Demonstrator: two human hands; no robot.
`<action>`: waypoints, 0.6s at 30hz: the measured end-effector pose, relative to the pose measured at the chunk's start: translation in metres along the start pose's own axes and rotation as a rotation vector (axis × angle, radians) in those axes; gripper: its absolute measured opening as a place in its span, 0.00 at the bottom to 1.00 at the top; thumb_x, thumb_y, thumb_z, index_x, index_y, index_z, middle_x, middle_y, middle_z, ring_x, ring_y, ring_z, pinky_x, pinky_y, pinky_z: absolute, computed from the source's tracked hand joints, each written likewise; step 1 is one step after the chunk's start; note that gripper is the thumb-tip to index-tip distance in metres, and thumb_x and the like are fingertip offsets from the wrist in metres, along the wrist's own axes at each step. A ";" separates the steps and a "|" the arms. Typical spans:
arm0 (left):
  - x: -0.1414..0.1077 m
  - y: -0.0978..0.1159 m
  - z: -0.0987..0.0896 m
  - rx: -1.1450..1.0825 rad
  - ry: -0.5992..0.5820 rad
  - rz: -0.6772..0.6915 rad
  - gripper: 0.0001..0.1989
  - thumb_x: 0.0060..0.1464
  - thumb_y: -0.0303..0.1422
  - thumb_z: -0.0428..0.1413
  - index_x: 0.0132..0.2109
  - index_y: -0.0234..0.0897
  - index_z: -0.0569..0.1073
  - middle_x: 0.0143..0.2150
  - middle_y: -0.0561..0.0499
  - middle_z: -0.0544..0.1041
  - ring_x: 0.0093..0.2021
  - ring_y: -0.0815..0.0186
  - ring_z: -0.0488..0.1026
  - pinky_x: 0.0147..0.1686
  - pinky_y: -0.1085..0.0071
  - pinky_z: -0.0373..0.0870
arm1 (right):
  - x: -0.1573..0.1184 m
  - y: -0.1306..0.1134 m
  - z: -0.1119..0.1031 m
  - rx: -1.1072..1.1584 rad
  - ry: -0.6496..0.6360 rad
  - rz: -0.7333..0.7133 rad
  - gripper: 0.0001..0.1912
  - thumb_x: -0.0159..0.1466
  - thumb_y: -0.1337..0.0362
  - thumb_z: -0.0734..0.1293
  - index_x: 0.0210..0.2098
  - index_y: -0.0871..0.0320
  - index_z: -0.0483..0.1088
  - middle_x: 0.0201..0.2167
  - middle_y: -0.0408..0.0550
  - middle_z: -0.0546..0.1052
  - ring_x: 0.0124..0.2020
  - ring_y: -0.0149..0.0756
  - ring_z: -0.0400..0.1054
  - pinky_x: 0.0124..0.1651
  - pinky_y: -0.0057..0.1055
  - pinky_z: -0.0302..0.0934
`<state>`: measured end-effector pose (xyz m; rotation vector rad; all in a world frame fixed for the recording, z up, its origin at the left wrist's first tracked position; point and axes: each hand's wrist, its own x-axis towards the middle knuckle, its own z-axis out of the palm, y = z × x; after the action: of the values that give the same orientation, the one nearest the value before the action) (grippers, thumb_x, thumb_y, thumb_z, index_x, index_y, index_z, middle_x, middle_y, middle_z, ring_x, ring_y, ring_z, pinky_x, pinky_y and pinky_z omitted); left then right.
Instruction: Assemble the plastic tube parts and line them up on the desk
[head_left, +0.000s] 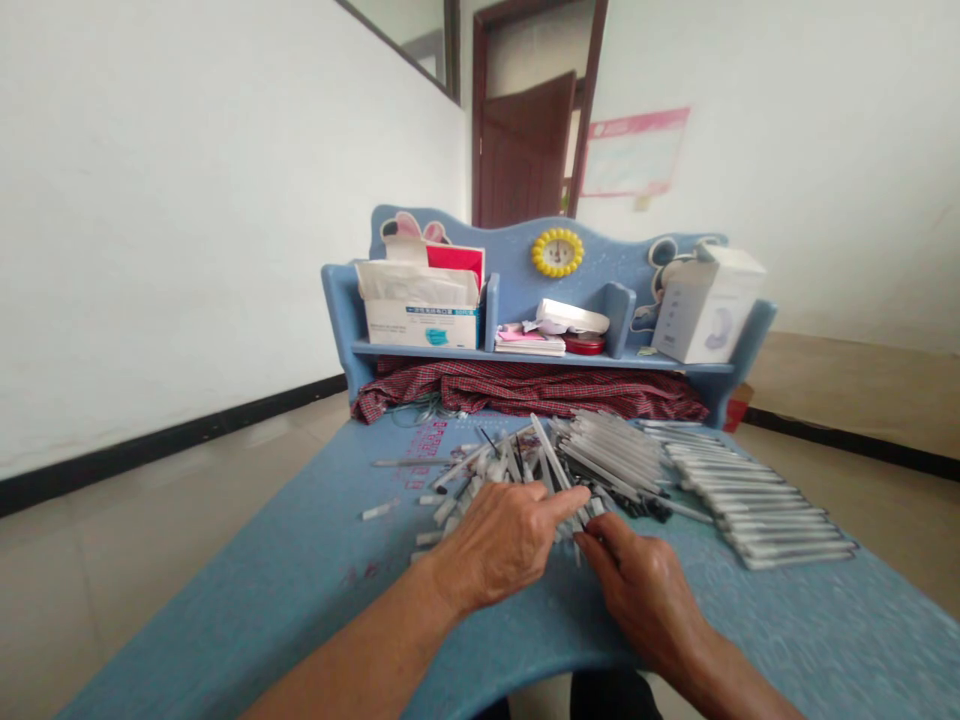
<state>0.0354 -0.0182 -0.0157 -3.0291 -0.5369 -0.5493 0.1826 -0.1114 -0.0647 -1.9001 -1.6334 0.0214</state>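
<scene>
Near the front of the blue table, my left hand (506,530) lies at the loose pile of pens and clear parts, its index finger pointing right toward my right hand. My right hand (645,580) is closed, its thumb and fingers pinching the lower end of a slim pen (551,455) that slants up and left. My left fingers are curled near the same pen; what they hold underneath is hidden. White caps (448,505) lie left of my left hand. Behind my right hand is a stack of pale pen barrels (611,445). Farther right, pens (757,500) lie side by side in a row.
A blue shelf (442,353) along the table's back holds a mask box (420,325), a red tin (584,344) and a white box (705,305). Checked cloth (525,388) is bunched beneath it. One small clear piece (380,509) lies at the left.
</scene>
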 end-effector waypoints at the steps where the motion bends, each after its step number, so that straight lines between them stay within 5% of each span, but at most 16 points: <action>1: 0.001 0.000 -0.001 -0.079 0.053 -0.011 0.21 0.55 0.26 0.45 0.56 0.41 0.65 0.32 0.48 0.74 0.30 0.66 0.71 0.31 0.71 0.65 | 0.000 0.001 0.000 0.020 0.017 -0.007 0.12 0.64 0.62 0.56 0.31 0.59 0.68 0.19 0.46 0.74 0.20 0.34 0.69 0.24 0.25 0.52; 5: 0.007 -0.003 -0.005 -0.514 0.266 -0.291 0.15 0.54 0.30 0.48 0.47 0.32 0.70 0.24 0.51 0.72 0.22 0.71 0.66 0.24 0.75 0.61 | -0.001 0.004 -0.002 0.079 0.102 -0.048 0.12 0.63 0.60 0.58 0.30 0.58 0.68 0.17 0.43 0.73 0.18 0.32 0.68 0.23 0.25 0.52; 9: 0.013 -0.008 -0.009 -1.078 0.257 -0.586 0.11 0.51 0.32 0.51 0.40 0.31 0.70 0.18 0.56 0.68 0.14 0.76 0.55 0.14 0.79 0.51 | -0.003 0.006 -0.004 0.121 0.148 -0.106 0.12 0.63 0.59 0.59 0.28 0.57 0.68 0.14 0.40 0.70 0.14 0.28 0.64 0.21 0.24 0.51; 18: 0.012 -0.015 -0.010 -1.536 0.138 -0.652 0.07 0.49 0.32 0.54 0.34 0.32 0.70 0.16 0.55 0.68 0.11 0.80 0.52 0.12 0.83 0.47 | -0.007 0.007 -0.008 0.153 0.065 -0.136 0.13 0.63 0.59 0.60 0.26 0.57 0.69 0.18 0.40 0.68 0.19 0.27 0.63 0.26 0.23 0.52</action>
<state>0.0381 -0.0010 -0.0031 -3.8676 -1.7918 -1.9310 0.1906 -0.1215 -0.0639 -1.6560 -1.6637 0.0276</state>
